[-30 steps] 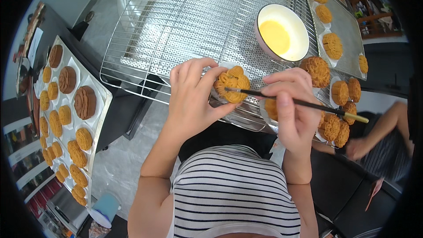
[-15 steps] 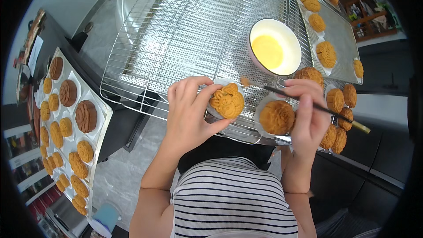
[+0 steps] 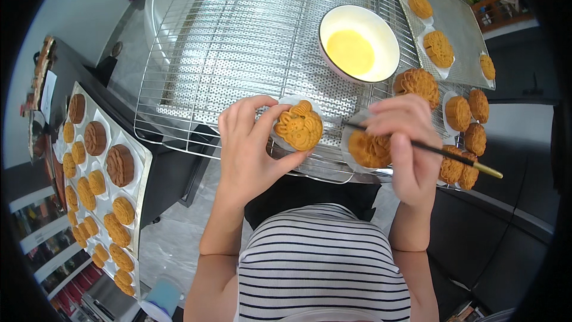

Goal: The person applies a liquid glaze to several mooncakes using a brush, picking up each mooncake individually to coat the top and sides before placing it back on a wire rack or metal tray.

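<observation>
A golden-brown mooncake (image 3: 300,126) with a raised animal-like pattern rests on thin white paper, held between the thumb and fingers of my left hand (image 3: 250,143). My right hand (image 3: 408,143) grips a slim black brush (image 3: 444,152) with a gold end. Its front end points left, toward the held mooncake; the bristles are blurred, so I cannot tell whether they touch it. Beneath my right hand, partly hidden, sits another mooncake (image 3: 368,148) on paper. Beyond it stands a white bowl (image 3: 384,39) with a dark rim, containing yellow liquid (image 3: 350,52).
A wire rack (image 3: 250,42) lies over a perforated metal tray. Several mooncakes (image 3: 457,113) crowd its right side, with more on a mesh tray (image 3: 465,42) at the far right. At left, another tray (image 3: 138,203) bears golden and dark brown cakes.
The view has shifted slightly, so the bowl and rack appear higher. My right hand has turned a little, and the brush's front end now lies lower beside the held mooncake. Both grips stay the same.
</observation>
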`<action>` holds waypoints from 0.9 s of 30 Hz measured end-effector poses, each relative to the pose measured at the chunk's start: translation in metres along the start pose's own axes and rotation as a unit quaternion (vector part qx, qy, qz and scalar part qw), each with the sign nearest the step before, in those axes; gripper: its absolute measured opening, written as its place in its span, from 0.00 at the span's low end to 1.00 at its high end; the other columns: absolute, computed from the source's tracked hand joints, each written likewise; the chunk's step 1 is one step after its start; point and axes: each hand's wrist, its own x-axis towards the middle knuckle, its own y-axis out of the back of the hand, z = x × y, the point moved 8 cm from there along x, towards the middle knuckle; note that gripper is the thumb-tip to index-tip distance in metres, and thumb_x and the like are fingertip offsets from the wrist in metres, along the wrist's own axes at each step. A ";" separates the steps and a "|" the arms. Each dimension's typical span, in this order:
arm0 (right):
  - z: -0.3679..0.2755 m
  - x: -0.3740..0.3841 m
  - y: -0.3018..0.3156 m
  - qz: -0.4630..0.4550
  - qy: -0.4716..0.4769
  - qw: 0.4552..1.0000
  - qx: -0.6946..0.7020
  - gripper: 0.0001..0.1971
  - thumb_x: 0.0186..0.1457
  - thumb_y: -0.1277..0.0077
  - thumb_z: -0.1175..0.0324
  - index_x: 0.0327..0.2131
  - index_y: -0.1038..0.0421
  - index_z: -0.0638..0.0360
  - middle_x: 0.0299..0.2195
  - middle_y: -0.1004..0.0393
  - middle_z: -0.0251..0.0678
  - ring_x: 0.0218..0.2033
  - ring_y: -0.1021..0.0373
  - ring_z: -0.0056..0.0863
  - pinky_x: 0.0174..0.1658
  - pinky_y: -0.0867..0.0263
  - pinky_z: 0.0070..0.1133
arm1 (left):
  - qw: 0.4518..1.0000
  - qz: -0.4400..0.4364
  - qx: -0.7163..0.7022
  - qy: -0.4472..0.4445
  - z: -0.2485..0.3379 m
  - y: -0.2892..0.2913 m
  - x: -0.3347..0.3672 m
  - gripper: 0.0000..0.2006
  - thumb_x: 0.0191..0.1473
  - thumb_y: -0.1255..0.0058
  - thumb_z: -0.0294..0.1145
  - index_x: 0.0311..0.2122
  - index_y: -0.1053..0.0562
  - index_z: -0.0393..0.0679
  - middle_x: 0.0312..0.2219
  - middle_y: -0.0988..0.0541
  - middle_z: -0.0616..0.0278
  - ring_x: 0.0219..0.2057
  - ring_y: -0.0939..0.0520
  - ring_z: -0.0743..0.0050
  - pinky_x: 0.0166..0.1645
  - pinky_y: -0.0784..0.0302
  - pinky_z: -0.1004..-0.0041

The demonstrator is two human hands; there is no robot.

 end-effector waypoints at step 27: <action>-0.002 -0.025 -0.009 -0.063 0.001 0.995 0.081 0.04 0.56 0.47 0.70 0.30 0.23 0.56 0.33 0.21 0.34 0.41 0.27 0.32 0.52 0.40 0.35 | 1.000 -0.002 0.025 -0.013 0.001 -0.005 0.001 0.34 0.30 0.25 0.42 0.47 0.24 0.47 0.45 0.27 0.63 0.48 0.29 0.59 0.53 0.40 0.61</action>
